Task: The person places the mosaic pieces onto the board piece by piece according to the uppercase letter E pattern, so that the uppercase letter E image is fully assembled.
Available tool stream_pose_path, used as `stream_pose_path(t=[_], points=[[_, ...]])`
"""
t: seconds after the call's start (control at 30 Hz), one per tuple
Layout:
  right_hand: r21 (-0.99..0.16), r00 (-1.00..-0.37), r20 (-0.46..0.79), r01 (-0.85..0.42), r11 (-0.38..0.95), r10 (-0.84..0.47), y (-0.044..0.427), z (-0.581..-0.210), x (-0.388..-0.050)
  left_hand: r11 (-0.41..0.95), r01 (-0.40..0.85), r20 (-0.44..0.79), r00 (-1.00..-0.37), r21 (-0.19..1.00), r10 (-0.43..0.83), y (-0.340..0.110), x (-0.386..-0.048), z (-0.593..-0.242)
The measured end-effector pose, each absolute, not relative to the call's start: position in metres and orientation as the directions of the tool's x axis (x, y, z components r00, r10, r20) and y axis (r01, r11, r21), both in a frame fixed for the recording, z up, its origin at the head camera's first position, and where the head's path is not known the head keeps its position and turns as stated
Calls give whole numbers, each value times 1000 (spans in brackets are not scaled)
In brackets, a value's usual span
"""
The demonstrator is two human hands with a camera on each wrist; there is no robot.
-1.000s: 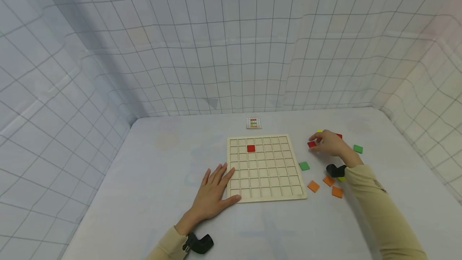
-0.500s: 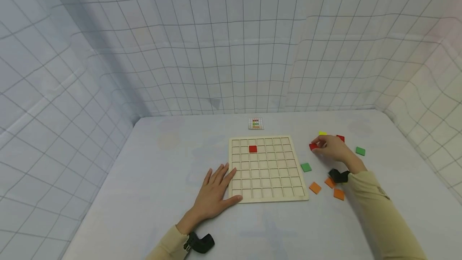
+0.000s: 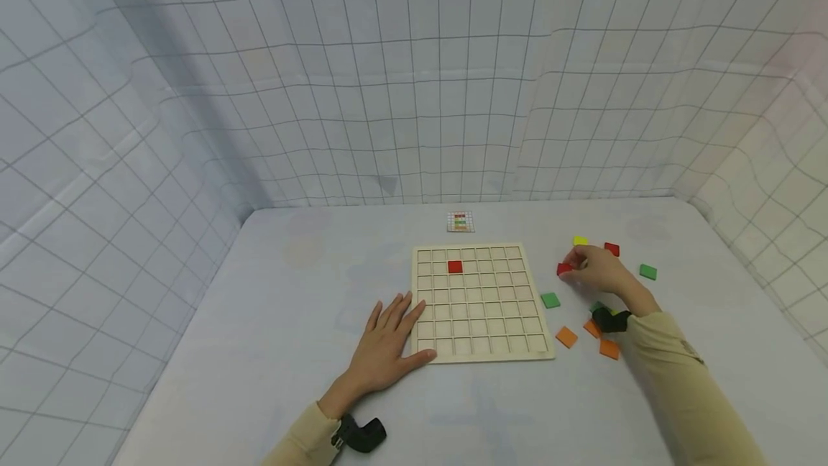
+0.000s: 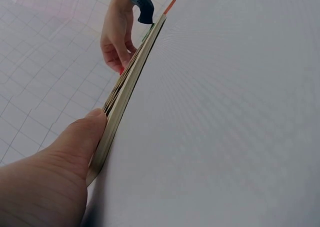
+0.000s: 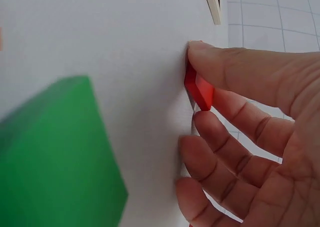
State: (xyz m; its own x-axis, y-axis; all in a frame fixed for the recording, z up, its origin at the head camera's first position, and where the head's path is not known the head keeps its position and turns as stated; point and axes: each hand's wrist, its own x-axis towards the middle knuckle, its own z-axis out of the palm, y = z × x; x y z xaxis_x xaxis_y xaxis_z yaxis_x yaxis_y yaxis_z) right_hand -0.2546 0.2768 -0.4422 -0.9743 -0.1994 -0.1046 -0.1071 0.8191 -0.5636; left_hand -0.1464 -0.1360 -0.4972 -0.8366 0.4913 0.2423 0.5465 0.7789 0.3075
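Note:
My left hand (image 3: 382, 352) lies with its fingers spread on the left edge of a pale gridded board (image 3: 479, 292). In the left wrist view its thumb (image 4: 80, 137) rests on the board's edge. One red tile (image 3: 455, 267) sits in a cell of the second row. Right of the board, my right hand (image 3: 598, 270) pinches another red tile (image 5: 201, 89) between thumb and forefinger, low at the table surface. Its other fingers hang loosely bent. Around it are a yellow tile (image 3: 580, 241), a red tile (image 3: 612, 249) and a green tile (image 3: 648, 272).
A small pattern card (image 3: 461, 221) lies behind the board. Near the board's right side are a green tile (image 3: 550, 300) and several orange tiles (image 3: 566, 337). More tiles lie partly hidden below my right wrist. A grid-patterned cloth (image 3: 414, 92) hangs behind the table.
My right hand, pinching the red tile, has come slightly nearer to me. The left hand stays on the board. The head view has shifted a little.

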Motion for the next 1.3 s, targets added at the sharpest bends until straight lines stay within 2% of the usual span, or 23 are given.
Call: stream_pose_path(t=[0.3, 0.77, 1.07, 1.3], points=[[-604, -974, -53, -146, 784, -222, 278, -445, -251, 784, 546, 242, -837, 297, 491, -136, -147, -497], [-581, -977, -7, -169, 796, -212, 271, -442, -241, 777, 546, 242, -837, 312, 491, -136, -146, -497], [-597, -968, 119, -247, 764, -221, 255, -441, -239, 774, 549, 244, -835, 317, 492, -135, -146, -497], [-664, -955, 162, -291, 689, -247, 232, -436, -245, 780, 543, 234, -839, 309, 492, -135, -144, -495]])
